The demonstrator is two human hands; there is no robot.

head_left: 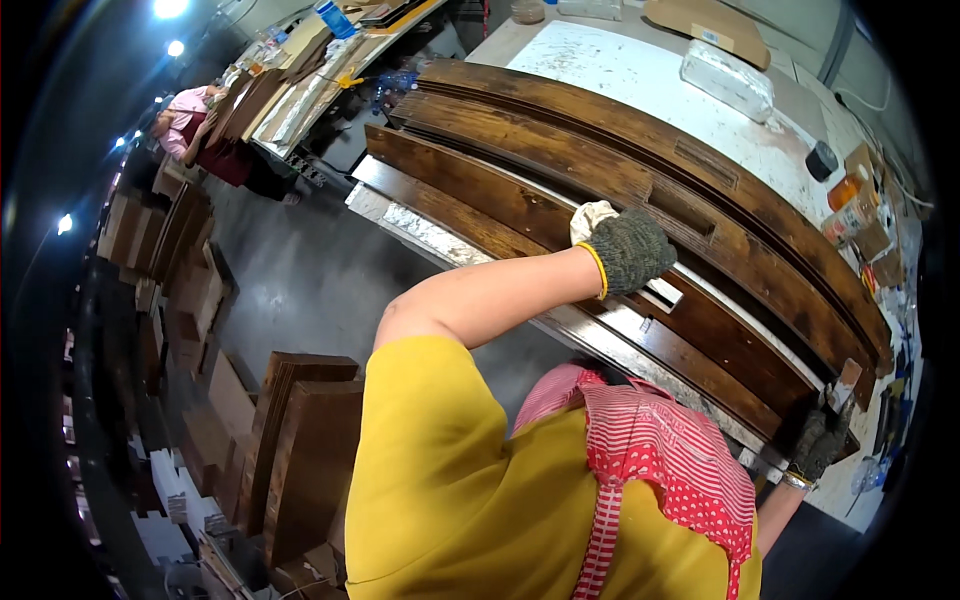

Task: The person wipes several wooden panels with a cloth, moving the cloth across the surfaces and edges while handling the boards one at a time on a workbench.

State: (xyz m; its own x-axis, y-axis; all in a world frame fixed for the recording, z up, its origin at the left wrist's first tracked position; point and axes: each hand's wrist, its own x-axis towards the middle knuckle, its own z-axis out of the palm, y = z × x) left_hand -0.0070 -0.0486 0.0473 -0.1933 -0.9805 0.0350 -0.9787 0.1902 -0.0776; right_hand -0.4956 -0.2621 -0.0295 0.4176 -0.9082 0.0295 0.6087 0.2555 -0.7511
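Note:
Several long, dark-stained wooden boards [560, 150] lie side by side on the bench in front of me. My left hand [635, 250], in a dark knit glove with a yellow cuff, is closed over the middle boards. A crumpled white cloth [592, 220] sticks out beside its fingers. Just below this hand, a short white strip [662, 292] lies across a board. At the right ends of the boards is my right hand [818, 442], gloved too and closed. From its fingers rises a small flat scraper-like piece [847, 380]; its exact kind is unclear.
Behind the boards, a white work surface [600, 60] carries a plastic-wrapped block [727, 78], cardboard [710, 28], a black roll [821, 160] and bottles [848, 188]. Dark wooden panels [315, 460] stand at lower left. A person [205, 140] works at another table at far left.

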